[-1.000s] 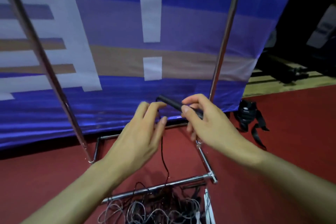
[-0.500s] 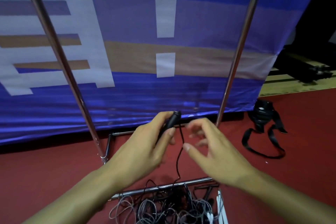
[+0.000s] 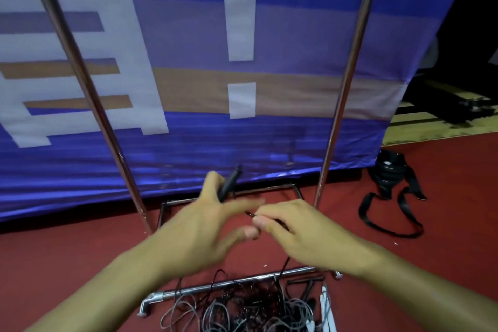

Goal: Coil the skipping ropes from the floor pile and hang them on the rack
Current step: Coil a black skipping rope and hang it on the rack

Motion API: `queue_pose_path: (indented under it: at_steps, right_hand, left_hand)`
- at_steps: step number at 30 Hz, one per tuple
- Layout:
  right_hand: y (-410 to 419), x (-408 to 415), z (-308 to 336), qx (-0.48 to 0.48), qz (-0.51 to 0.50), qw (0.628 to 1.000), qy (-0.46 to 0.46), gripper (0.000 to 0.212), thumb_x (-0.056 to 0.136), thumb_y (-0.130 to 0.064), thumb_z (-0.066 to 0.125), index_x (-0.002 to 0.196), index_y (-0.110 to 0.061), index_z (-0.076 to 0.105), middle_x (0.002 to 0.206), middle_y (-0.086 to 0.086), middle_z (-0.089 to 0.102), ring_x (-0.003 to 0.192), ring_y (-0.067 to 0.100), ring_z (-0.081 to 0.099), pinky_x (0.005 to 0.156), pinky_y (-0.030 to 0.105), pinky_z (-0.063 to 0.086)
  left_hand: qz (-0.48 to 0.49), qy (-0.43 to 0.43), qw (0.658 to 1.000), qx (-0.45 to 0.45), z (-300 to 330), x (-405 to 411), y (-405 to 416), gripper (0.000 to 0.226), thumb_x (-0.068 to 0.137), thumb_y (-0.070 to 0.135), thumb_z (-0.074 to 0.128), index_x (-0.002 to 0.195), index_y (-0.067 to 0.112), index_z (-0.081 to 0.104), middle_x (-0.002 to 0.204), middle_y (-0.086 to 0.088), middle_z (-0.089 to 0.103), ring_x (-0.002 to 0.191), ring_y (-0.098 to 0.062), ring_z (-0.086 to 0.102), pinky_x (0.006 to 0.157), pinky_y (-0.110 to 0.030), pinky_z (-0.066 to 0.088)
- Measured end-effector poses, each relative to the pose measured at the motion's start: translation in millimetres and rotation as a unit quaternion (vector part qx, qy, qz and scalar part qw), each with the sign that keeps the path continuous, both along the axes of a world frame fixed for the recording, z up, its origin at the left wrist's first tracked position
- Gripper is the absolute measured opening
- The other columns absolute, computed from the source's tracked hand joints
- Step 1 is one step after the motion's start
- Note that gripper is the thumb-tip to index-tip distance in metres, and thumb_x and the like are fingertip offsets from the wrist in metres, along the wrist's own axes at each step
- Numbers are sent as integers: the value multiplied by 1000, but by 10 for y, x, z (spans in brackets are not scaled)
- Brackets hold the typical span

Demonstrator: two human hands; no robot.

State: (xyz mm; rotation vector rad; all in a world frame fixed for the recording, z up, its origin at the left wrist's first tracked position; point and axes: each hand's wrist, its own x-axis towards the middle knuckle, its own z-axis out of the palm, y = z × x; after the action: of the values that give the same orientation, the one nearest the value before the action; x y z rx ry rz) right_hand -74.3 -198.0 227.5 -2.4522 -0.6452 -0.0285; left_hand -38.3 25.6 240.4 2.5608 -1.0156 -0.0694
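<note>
My left hand (image 3: 204, 226) holds the black handle (image 3: 229, 183) of a skipping rope, which sticks up past my fingers. My right hand (image 3: 299, 232) pinches that rope's thin black cord (image 3: 284, 267) just right of the left hand; the cord drops from there to the pile. The pile of tangled black and grey ropes (image 3: 242, 310) lies on the red floor at the bottom of the view. The chrome rack stands in front of me: two slanting uprights (image 3: 89, 83) (image 3: 347, 83) and a low base bar (image 3: 237, 281) across the pile.
A large blue banner (image 3: 269, 148) with white and tan shapes hangs right behind the rack. A black bag with loose straps (image 3: 388, 178) lies on the red floor to the right. White handles (image 3: 327, 312) lie at the pile's right edge.
The handle passed from my right hand to my left. My right hand moved onto the cord and now pinches it close to the left hand.
</note>
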Motion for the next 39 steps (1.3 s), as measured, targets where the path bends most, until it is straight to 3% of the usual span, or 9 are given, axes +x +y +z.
queue_pose_path:
  at_steps: [4,10,15,18,22,29,32,35,39]
  right_hand:
    - [-27,7,94,43,-33,998,31,31,107,-34,52,82,-25,69,59,-12,57,57,6,53,61,22,41]
    - [-389,218,-257,-56,0,979,198,27,109,-38,43,86,-34,58,81,-3,70,82,17,68,88,42,54]
    - [-334,187,28,-66,-12,996,60,23,108,-23,49,95,-21,69,63,-21,56,63,-2,54,64,13,35]
    - [-118,90,157,-78,-9,997,-3,24,105,-26,49,95,-25,70,83,-14,68,81,0,61,77,22,45]
    - [-5,13,245,-96,-22,994,-54,25,105,-37,47,95,-27,67,80,-8,65,78,14,60,72,35,47]
    - [-502,310,-161,-93,16,972,215,34,108,-41,46,78,-29,57,80,-5,68,77,9,64,86,39,52]
    - [-528,353,-124,-91,-4,984,150,30,109,-32,46,83,-27,62,73,1,62,65,5,59,72,28,47]
    - [-244,235,85,-119,40,990,62,27,107,-29,49,91,-25,70,64,-17,57,61,5,52,62,15,36]
    - [129,137,179,-45,43,998,-7,27,106,-31,52,88,-27,71,66,-16,60,65,5,56,62,21,38]
  left_hand:
    - [0,-73,996,46,34,-55,-128,46,94,69,28,91,34,59,103,10,26,68,-13,54,63,-35,44]
    - [118,-127,982,78,90,358,429,22,94,59,52,90,40,62,98,10,27,62,-23,61,53,-46,54]
    - [4,37,995,87,-47,264,396,62,86,67,64,141,59,38,121,26,23,93,3,56,88,-19,47]
    - [-42,83,994,49,-26,87,100,52,83,82,48,131,64,39,123,36,23,101,14,50,85,-9,41]
    - [-52,70,994,-63,-153,97,-83,60,86,87,25,98,42,63,108,20,43,99,-5,57,89,-28,47]
    - [79,-44,996,18,11,451,525,75,80,94,9,90,44,64,99,17,38,72,-5,58,71,-43,51]
    - [69,-16,989,132,-86,423,617,77,73,96,23,120,48,61,106,18,31,79,-5,58,82,-36,54]
    - [28,54,995,74,-91,249,419,62,83,81,54,136,53,42,116,23,32,85,-1,58,90,-27,50]
    - [-44,23,999,14,-78,74,104,40,96,74,33,106,45,59,104,20,35,82,-3,53,81,-33,49]
